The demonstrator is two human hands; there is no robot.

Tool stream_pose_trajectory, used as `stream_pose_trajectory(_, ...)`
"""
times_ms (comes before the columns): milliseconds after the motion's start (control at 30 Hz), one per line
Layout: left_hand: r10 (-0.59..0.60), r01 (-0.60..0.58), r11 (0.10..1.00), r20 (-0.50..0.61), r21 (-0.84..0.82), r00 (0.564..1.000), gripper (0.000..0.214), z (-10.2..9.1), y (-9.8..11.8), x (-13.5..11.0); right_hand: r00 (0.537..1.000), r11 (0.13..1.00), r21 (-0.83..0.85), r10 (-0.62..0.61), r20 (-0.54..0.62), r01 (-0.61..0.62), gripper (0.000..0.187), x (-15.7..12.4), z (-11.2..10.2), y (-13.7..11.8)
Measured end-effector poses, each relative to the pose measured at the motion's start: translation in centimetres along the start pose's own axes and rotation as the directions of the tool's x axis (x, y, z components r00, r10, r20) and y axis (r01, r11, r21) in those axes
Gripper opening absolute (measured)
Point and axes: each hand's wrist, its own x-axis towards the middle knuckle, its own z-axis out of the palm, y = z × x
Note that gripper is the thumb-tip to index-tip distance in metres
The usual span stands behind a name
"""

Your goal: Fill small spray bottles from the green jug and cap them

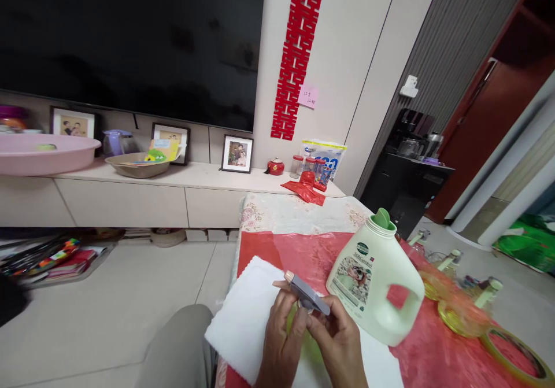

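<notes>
Both hands are together over a white cloth [247,318] at the near end of the table. My left hand [281,342] is wrapped around the neck of a spray bottle [315,350] that looks yellow-green, its lower part mostly hidden. The grey trigger head [307,293] points up and to the left. My right hand [340,342] grips the collar just under that head, thumb and fingers closed on it. Right beside them stands a large pale green jug [368,278] with a side handle, its mouth open and a green spout [383,218] showing.
Red plastic sheeting [299,255] covers much of the table. Several spray bottles with yellow liquid [462,316] and a tape roll [515,356] are at the right. Jars [297,167] and a framed photo [237,154] stand on the cabinet behind.
</notes>
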Motion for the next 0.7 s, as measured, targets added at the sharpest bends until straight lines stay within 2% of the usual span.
stream_pose_trajectory(133,-0.011,0.011,1.0,-0.005,0.0,1.0,0.033,0.2,-0.1,0.0,0.996,0.996,-0.033,-0.075,0.052,0.077,0.023,0.1,-0.4,-0.7)
stream_pose_trajectory(200,-0.014,0.014,1.0,0.0,0.002,1.0,0.034,0.2,-0.2,0.0,0.997,0.996,-0.038,-0.075,0.023,0.075,0.022,0.3,-0.6,-0.9)
stream_pose_trajectory(267,-0.013,0.013,1.0,0.012,0.001,1.0,0.036,0.2,-0.2,0.1,0.995,0.995,-0.041,-0.094,-0.008,0.094,0.029,0.4,-0.7,-1.0)
stream_pose_trajectory(333,-0.009,0.009,1.0,0.015,0.004,1.0,0.037,0.1,-0.2,0.1,0.986,0.986,-0.061,-0.152,0.065,0.156,0.037,0.6,-0.9,-1.0)
stream_pose_trajectory(400,0.004,-0.004,1.0,0.016,0.01,1.0,0.036,0.1,-0.2,0.1,0.962,0.971,-0.078,-0.208,0.18,0.224,0.034,0.8,-1.2,-1.0)
stream_pose_trajectory(467,0.015,-0.015,1.0,0.016,0.011,1.0,0.035,0.1,-0.2,0.1,0.944,0.965,-0.074,-0.228,0.24,0.252,0.031,0.9,-1.4,-1.0)
stream_pose_trajectory(600,0.008,-0.008,0.999,0.016,-0.043,1.0,0.035,0.1,-0.2,0.0,0.954,0.97,-0.037,-0.227,0.194,0.239,0.029,0.9,-1.0,-1.1)
stream_pose_trajectory(700,-0.047,0.037,0.988,-0.063,-0.149,0.997,0.037,0.4,-0.1,-0.1,0.969,0.972,-0.015,-0.231,0.091,0.233,0.023,0.9,-0.3,-1.3)
